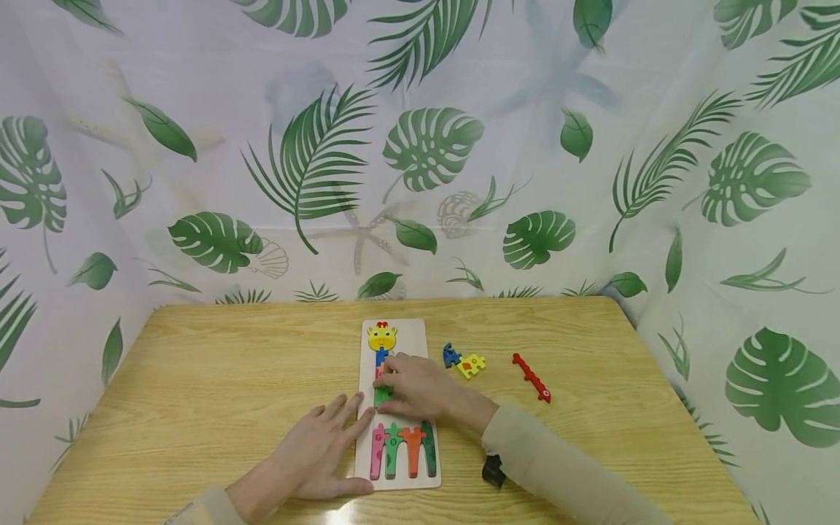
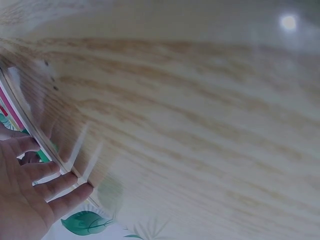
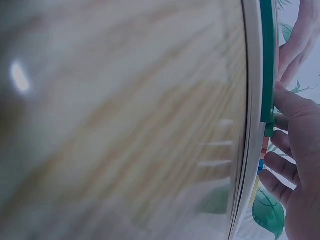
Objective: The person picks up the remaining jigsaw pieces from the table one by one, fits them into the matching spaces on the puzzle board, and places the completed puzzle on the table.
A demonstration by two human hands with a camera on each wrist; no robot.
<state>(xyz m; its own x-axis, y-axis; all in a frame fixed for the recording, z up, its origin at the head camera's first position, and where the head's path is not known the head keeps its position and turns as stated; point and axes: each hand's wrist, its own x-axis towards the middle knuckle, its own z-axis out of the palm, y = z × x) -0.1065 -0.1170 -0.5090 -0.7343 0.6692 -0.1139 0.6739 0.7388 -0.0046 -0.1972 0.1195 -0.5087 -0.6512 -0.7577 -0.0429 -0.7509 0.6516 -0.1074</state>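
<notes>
A pale wooden puzzle board (image 1: 399, 337) lies lengthwise, with a yellow giraffe head (image 1: 382, 337) at its far end and a blue piece (image 1: 380, 356) below that. My right hand (image 1: 420, 386) reaches over the neck column, thumb and fingers around a green puzzle piece (image 1: 383, 397), partly covering the pieces there. My left hand (image 1: 321, 445) lies spread at the board's left edge, fingertips on the rim. Pink (image 1: 377, 450), light green (image 1: 391, 450), orange (image 1: 413, 450) and dark green (image 1: 429, 448) leg pieces stand side by side at the near end.
Right of the board lie a blue piece (image 1: 450, 356) and a yellow piece (image 1: 472, 364) close together. Farther right is a long red piece (image 1: 532, 379) with a wavy edge. A black object (image 1: 494, 471) shows beside the right sleeve. Leaf-printed cloth (image 1: 420, 182) rises behind the wooden table (image 1: 262, 364).
</notes>
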